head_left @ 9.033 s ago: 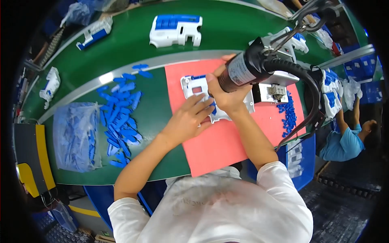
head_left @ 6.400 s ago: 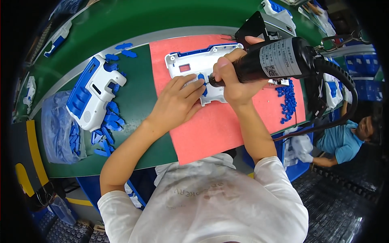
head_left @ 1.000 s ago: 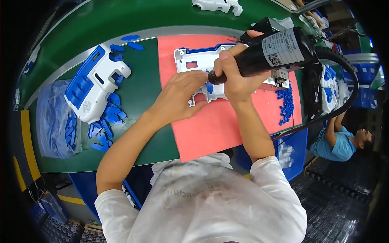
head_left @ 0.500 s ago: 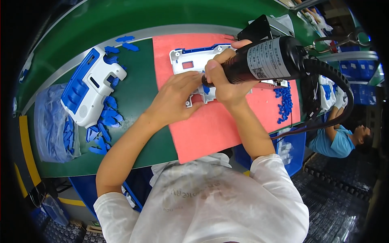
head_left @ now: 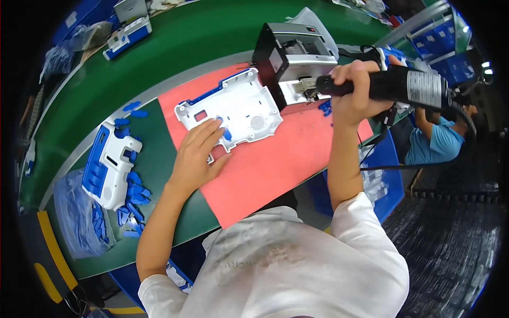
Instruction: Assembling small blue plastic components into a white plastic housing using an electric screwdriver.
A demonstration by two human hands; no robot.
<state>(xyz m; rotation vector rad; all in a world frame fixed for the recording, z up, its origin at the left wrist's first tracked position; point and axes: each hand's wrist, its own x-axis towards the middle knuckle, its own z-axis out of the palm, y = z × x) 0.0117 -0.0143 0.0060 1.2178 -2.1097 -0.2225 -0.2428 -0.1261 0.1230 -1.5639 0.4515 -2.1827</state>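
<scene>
White plastic housing [head_left: 233, 108] under flat, open left hand [head_left: 197, 153]; right hand [head_left: 352, 87] clenched around black electric screwdriver [head_left: 395, 85], tip hidden.

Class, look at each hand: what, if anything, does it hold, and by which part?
The right hand grips the black screwdriver around its barrel. The left hand holds nothing; it presses flat on the white housing, near its lower edge.

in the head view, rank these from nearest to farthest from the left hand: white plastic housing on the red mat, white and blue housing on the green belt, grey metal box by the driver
1. White plastic housing on the red mat: under the left hand, touching.
2. White and blue housing on the green belt: to the hand's left.
3. Grey metal box: up and right, beyond the white housing.
</scene>
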